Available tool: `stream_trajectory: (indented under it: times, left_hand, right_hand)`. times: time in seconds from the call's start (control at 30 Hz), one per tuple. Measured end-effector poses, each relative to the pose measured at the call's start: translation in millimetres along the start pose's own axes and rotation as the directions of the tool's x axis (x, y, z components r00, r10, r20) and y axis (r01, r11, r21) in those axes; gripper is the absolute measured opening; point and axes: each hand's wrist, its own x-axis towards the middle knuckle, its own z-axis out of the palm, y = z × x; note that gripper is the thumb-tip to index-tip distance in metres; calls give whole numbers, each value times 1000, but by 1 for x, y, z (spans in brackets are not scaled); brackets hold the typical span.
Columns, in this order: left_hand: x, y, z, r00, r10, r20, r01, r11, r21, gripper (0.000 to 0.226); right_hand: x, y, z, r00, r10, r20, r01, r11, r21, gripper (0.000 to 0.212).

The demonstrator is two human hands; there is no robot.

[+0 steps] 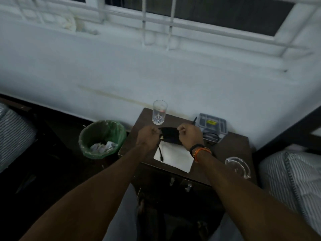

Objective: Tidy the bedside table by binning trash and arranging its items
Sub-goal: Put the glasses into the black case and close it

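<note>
Gathering a black cable into a loop, left hand and right hand pinch its ends above the bedside table — fingers clamped, plug dangling below — glass just beyond, bin left.

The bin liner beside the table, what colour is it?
Green, seen best in the head view: bin liner.

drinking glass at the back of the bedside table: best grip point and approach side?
Grip the drinking glass around its straight mid-wall, coming from the front-left. It stands upright and looks empty, so a side wrap should hold. The left hand is nearest; the grey box crowds the right, and the wall sits behind.
</note>
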Motion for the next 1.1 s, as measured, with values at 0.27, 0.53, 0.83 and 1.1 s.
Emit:
stream_trajectory:
  times: [0.27,0.53,0.83,1.1]
  left_hand:
    - [-2,9,42,987,96,-131,-101,994,-36,17]
    - [28,-11,68,946,252,-203,-249,968,38,6]
    - [52,-28,69,922,266,-280,-277,961,0,38]
    - [69,-36,63,934,350,70,-351,937,-2,14]
  right_hand:
    - [-35,81,-10,980,175,-93,-161,977,140,21]
    - [-50,123,-7,963,176,-202,-139,973,186,15]
    - [-48,149,-13,927,227,-299,-261,962,-77,18]
    - [-32,177,-13,967,250,-49,-247,873,-421,23]
